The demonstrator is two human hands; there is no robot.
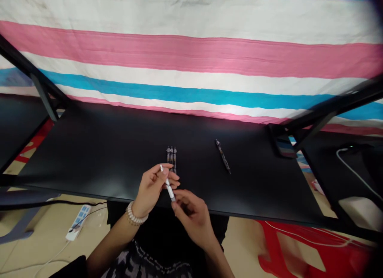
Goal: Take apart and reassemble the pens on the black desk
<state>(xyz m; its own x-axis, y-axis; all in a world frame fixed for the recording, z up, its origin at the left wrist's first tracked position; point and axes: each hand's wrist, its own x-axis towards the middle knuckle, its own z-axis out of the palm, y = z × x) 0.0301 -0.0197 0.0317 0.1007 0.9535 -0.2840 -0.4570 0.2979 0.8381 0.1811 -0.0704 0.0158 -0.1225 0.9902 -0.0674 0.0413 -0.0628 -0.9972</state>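
A slim white pen (168, 184) is held between both hands over the front edge of the black table. My left hand (152, 185), with a beaded bracelet at the wrist, pinches the pen's upper part between thumb and fingers. The fingertips of my right hand (193, 214) close on its lower end, near a greyish tip. Just beyond my left fingers, three dark pens (171, 154) lie side by side; their lower parts are partly hidden by that hand. Another dark pen (223, 157) lies alone on the table, farther right, at a slant.
The black table (104, 150) backs onto a striped cloth (191, 54). Dark metal frame bars (44, 94) rise at both sides. Below are a white power strip (78, 223) with cables at left and a red plastic stool (278, 250) at right.
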